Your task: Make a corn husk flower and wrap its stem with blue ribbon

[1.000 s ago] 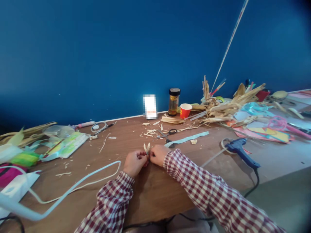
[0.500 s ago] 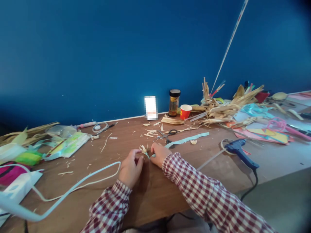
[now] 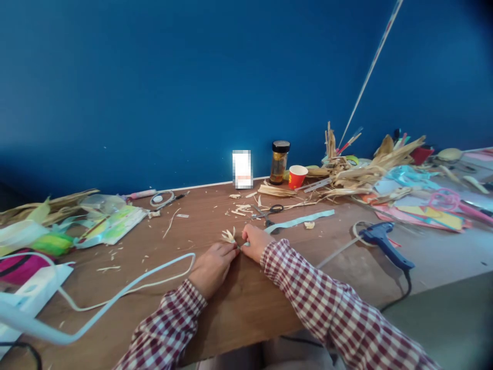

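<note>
My left hand (image 3: 212, 265) and my right hand (image 3: 256, 241) meet at the middle of the brown table (image 3: 246, 303). Both pinch a small pale husk flower (image 3: 228, 236) that sticks up between the fingertips. A light blue strip (image 3: 298, 221) runs from my right hand's fingers away to the right across the table. Both sleeves are red and white check.
Scissors (image 3: 266, 213) and husk scraps lie just beyond the hands. A blue glue gun (image 3: 385, 241) lies at the right, its cord going over the edge. A jar (image 3: 279, 162), a red cup (image 3: 297, 176) and a husk pile (image 3: 358, 172) stand at the back. Bags and a white cable (image 3: 127, 288) fill the left.
The husk flower has tipped from upright toward the left and lower. My left hand has shifted its grip, its fingers now lying flatter toward the flower. The view has drifted slightly.
</note>
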{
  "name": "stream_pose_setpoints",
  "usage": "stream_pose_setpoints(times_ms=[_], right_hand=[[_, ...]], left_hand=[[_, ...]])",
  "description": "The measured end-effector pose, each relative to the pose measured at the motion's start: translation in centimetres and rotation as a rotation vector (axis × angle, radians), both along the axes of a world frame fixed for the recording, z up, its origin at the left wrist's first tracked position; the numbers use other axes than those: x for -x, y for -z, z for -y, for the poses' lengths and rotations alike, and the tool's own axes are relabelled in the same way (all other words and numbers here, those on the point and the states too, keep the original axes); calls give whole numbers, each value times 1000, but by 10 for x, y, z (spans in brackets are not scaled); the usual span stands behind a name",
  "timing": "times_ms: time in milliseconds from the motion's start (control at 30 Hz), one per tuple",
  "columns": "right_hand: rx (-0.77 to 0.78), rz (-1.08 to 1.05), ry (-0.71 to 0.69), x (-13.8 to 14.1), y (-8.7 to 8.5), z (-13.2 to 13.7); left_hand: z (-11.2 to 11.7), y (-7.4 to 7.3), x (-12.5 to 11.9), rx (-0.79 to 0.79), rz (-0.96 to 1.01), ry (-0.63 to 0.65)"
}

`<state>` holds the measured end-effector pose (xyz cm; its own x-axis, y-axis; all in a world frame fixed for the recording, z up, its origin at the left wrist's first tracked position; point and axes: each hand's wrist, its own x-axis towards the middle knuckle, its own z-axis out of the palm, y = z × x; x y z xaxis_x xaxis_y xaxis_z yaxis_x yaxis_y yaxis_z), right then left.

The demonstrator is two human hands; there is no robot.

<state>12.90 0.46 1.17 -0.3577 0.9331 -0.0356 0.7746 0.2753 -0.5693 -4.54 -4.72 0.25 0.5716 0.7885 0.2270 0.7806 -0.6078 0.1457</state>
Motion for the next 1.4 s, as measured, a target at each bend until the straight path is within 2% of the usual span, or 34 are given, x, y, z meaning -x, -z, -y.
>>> stream_pose_setpoints(times_ms=[100,333,500,633,700,833,933,1000,1200,1400], right_hand=[[0,-12,4,0,0,0],[61,-151,-9,-7,1,-1],[29,-236,6,-43,-15,8],[7,-179,-12,-76,-28,23],[-89,-96,-41,-80,-29,31],[-354,129,-192,-59,-22,43],[-493,285,-307,-37,-16,44],[-548,341,-330,-28,-15,41],[-559,389,-342,-28,-10,35],[-535,385,-373,-29,-6,34]], left_hand=[[-2,-2,2,14,-62,36],[-2,5,2,-16,-145,27],[1,2,0,-35,-177,20],[3,-3,-1,-39,-187,14],[4,-4,-2,-37,-212,5],[5,-5,-2,-52,-234,-6],[4,-3,0,-69,-225,8],[3,0,1,-79,-222,14],[1,5,3,-94,-165,28],[-2,3,2,-61,-101,5]])
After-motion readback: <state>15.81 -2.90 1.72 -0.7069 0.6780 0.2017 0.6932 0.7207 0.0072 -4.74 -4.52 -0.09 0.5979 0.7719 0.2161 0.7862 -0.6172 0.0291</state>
